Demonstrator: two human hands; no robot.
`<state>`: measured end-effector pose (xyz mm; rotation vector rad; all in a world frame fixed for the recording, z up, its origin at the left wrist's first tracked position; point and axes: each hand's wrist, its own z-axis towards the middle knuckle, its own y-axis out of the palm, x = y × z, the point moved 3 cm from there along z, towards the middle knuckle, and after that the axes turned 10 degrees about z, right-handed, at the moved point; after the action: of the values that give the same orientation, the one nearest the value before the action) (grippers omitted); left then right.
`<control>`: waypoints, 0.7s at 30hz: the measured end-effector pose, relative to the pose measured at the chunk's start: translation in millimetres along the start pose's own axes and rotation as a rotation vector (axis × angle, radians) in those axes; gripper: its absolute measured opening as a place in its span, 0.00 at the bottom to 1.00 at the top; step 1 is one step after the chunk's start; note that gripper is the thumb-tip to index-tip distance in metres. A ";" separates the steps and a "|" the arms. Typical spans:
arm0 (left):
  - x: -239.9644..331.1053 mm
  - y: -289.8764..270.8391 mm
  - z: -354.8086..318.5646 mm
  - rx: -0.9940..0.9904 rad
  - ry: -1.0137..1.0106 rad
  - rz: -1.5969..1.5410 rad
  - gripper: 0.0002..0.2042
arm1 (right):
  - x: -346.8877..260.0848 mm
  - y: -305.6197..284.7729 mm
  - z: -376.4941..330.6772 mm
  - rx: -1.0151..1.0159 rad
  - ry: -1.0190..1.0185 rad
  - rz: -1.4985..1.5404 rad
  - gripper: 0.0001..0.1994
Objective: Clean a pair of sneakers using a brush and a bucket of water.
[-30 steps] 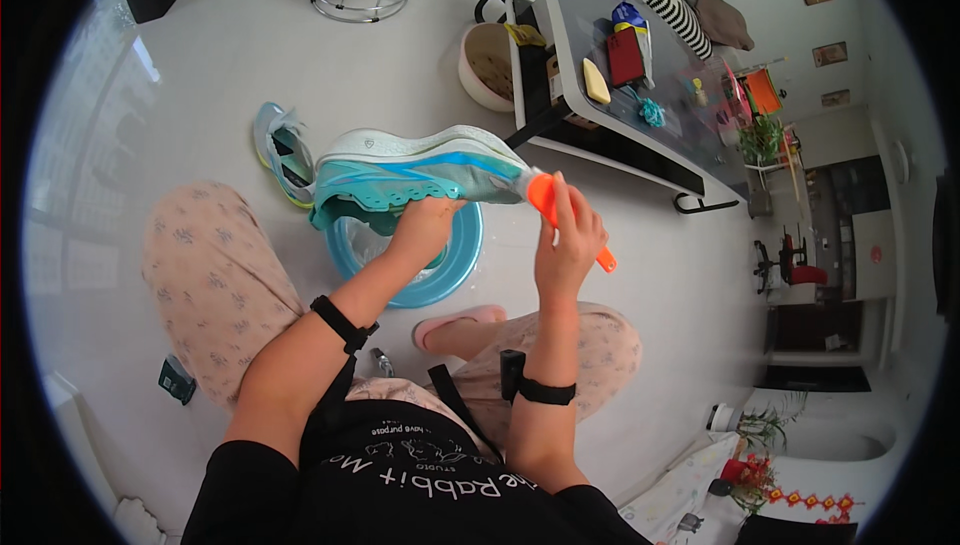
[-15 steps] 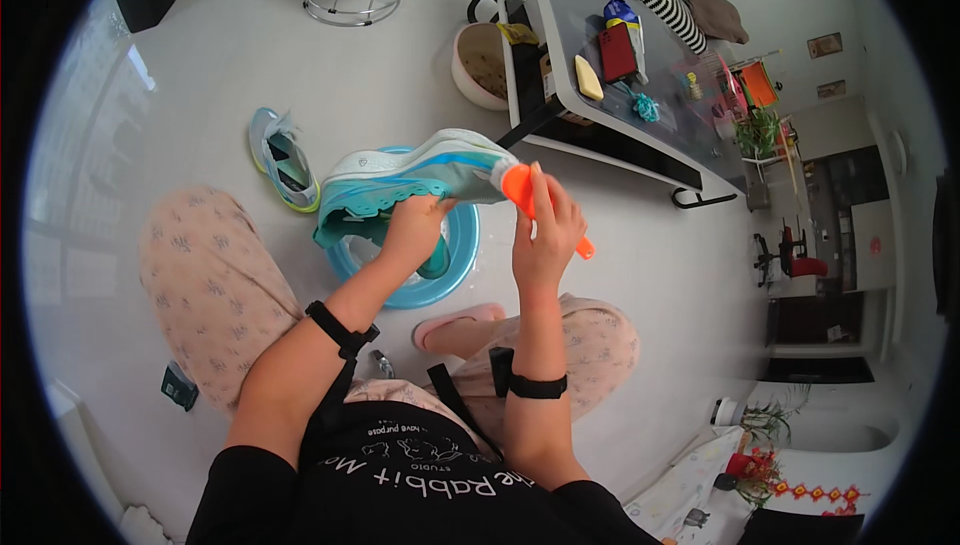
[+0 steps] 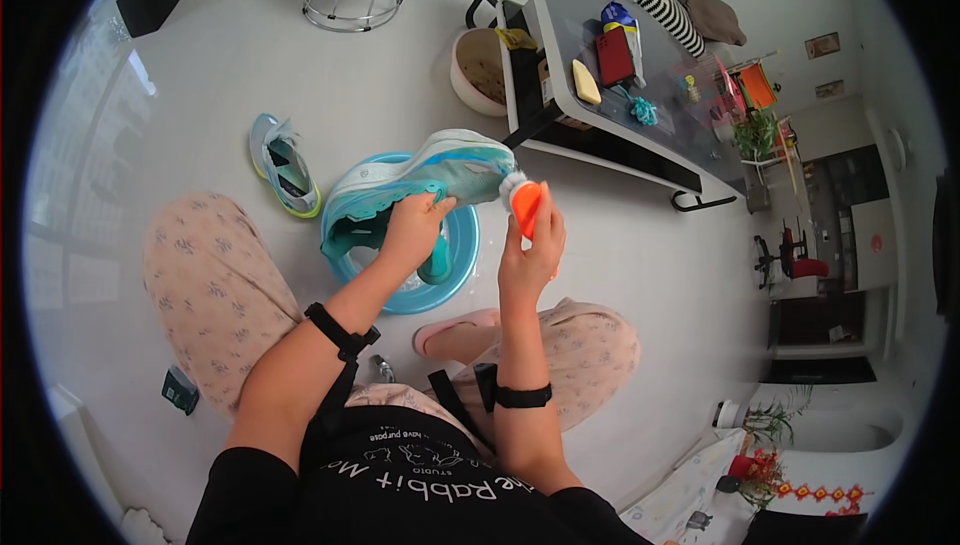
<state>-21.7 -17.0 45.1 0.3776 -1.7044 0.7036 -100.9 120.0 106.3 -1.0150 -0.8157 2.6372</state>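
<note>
My left hand is closed on a teal and white sneaker, gripping it near its opening and tongue. The shoe is tilted on its side, its toe toward the right, above a blue basin on the floor. In my right hand is a scrub brush with an orange back and pale bristles. Its bristles are at the sneaker's toe; whether they touch is hard to tell. My fingers hide part of the brush handle.
Another sneaker rests on the floor to the left of the basin. At the right stands a low table bearing a yellow soap bar, a red phone-like case and a blue scrubber. A whitish tub stands beside it.
My right hand and the brush have drawn slightly down and back from the shoe's toe, turning a little. My left hand keeps its hold, and the sneaker has shifted only slightly.
</note>
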 end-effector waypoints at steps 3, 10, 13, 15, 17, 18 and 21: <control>5.5 2.0 -5.0 0.026 0.068 -0.051 0.12 | -24.9 2.8 17.1 0.054 -0.070 0.028 0.28; -9.9 -1.3 3.8 -0.021 0.001 -0.070 0.11 | -5.4 7.4 -7.1 0.022 0.089 0.055 0.28; -9.6 8.0 1.7 -0.024 0.025 -0.134 0.12 | -26.1 8.6 13.8 0.042 0.032 0.060 0.29; -11.3 12.3 2.6 0.010 0.049 -0.311 0.12 | -37.0 10.6 25.4 0.065 -0.037 0.065 0.29; -18.9 10.3 4.7 0.009 0.032 -0.310 0.10 | -31.0 12.3 21.0 0.050 -0.009 0.079 0.29; -20.4 8.1 6.7 0.010 0.012 -0.313 0.10 | -24.5 14.3 17.1 0.031 0.018 0.092 0.29; -25.0 7.1 10.7 0.025 0.020 -0.374 0.09 | -8.1 18.6 -7.8 0.004 0.090 0.043 0.29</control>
<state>-27.8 -21.3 18.0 0.6836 -1.5497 0.4523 -89.5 104.9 95.6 -1.1532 -0.7775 2.6063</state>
